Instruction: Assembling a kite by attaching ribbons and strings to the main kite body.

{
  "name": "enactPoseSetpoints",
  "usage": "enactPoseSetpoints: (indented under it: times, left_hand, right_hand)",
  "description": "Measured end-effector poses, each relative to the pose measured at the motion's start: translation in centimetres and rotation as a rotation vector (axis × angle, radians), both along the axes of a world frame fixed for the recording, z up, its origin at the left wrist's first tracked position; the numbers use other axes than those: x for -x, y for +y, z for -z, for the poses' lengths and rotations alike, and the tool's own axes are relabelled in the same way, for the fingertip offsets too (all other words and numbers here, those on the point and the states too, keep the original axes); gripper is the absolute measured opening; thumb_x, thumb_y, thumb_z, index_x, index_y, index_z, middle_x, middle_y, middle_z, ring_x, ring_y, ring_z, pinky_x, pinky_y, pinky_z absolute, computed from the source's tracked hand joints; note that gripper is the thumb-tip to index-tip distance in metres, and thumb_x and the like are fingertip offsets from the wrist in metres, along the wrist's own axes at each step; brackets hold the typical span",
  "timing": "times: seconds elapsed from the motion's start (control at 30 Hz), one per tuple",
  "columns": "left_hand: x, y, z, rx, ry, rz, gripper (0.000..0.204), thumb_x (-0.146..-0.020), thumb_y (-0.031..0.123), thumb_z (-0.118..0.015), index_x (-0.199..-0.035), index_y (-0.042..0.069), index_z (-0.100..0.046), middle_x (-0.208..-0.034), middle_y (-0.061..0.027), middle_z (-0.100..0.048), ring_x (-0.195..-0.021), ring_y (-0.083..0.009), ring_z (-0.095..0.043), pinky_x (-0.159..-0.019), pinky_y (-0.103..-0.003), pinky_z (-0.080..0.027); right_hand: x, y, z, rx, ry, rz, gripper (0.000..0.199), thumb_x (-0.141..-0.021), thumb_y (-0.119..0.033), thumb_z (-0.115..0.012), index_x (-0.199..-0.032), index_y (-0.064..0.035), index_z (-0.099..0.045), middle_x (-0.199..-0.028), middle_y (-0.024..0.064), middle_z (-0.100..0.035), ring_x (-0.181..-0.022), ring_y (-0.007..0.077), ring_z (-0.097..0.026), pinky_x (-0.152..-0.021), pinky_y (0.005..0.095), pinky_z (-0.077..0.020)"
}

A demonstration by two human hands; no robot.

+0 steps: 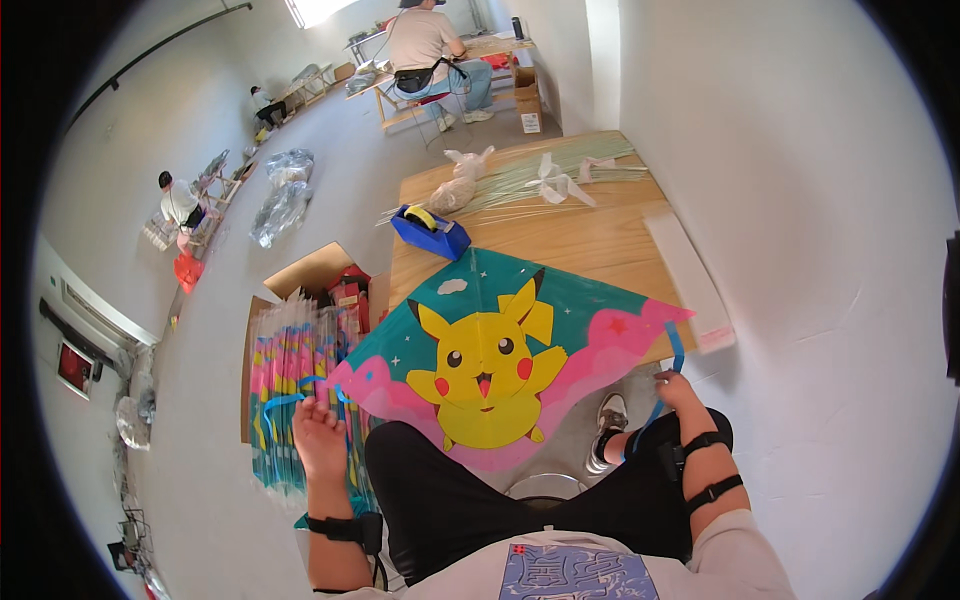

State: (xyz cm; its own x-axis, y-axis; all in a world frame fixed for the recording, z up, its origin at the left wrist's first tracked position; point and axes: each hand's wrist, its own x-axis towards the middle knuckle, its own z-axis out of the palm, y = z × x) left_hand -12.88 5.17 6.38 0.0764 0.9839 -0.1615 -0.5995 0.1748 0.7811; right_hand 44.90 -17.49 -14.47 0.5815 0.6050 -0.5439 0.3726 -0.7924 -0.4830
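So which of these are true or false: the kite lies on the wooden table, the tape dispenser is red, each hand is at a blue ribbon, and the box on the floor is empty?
1. The kite lies on the wooden table: true.
2. The tape dispenser is red: false, it is blue.
3. The left hand and right hand are each at a blue ribbon: true.
4. The cardboard box on the floor is empty: false, it holds colourful packs.

White walls, grey floor (330,190), wooden table (590,235) — bright window (318,10) far off
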Motion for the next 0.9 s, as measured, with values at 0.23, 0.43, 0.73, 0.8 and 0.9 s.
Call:
enactPoseSetpoints:
  times: [0.23,0.43,0.73,0.8,0.9]
  left_hand:
    - [5.6,-3.9,2.6,0.099,-0.025,-0.129,0.019,-0.1,0.036,-0.052,-0.093,0.018,-0.056,-0.078,0.0047,-0.053,-0.065,-0.0131,-0.047,-0.06,-0.031,-0.039]
    - [8.4,-4.3,4.2,0.202,0.019,-0.119,0.017,-0.098,0.035,-0.055,-0.093,0.019,-0.057,-0.078,0.0048,-0.054,-0.065,-0.0133,-0.048,-0.06,-0.031,-0.038]
    - [5.4,-1.9,5.1,0.274,0.146,0.01,0.018,-0.097,0.036,-0.054,-0.095,0.019,-0.056,-0.079,0.0052,-0.055,-0.066,-0.0127,-0.049,-0.06,-0.03,-0.038]
    - [2.3,-1.0,4.4,0.252,0.196,0.096,0.019,-0.098,0.035,-0.053,-0.096,0.017,-0.056,-0.081,0.0045,-0.056,-0.067,-0.0125,-0.05,-0.06,-0.029,-0.038]
    - [-4.7,-0.1,3.8,0.082,0.406,0.29,0.017,-0.1,0.029,-0.052,-0.101,0.013,-0.058,-0.082,0.002,-0.059,-0.07,-0.0109,-0.054,-0.062,-0.027,-0.041]
  right_hand:
    - [3.6,2.4,0.5,0.506,-0.283,-0.45,0.056,-0.086,-0.037,-0.057,-0.139,-0.0189,-0.057,-0.162,0.0055,-0.026,-0.149,0.0276,-0.024,-0.118,0.0588,-0.0193]
    - [3.8,3.5,0.9,0.25,-0.228,-0.492,0.038,-0.084,-0.036,-0.062,-0.112,-0.0116,-0.073,-0.112,0.0151,-0.07,-0.106,0.0328,-0.066,-0.088,0.0402,-0.0536]
    - [0.9,-3.8,-8.7,-0.449,-0.221,0.471,0.033,-0.089,-0.031,-0.065,-0.078,-0.0006,-0.067,-0.075,0.0165,-0.068,-0.074,0.0297,-0.069,-0.069,0.0362,-0.0537]
    - [0.3,-4.6,-8.6,-0.525,-0.403,0.637,0.031,-0.09,-0.029,-0.065,-0.078,-0.0002,-0.064,-0.074,0.0163,-0.067,-0.073,0.0285,-0.068,-0.067,0.0352,-0.0533]
    - [1.1,-3.6,-7.0,-0.703,-0.483,0.53,0.023,-0.088,-0.024,-0.065,-0.085,-0.0012,-0.063,-0.077,0.0162,-0.068,-0.073,0.0287,-0.069,-0.066,0.0358,-0.0531]
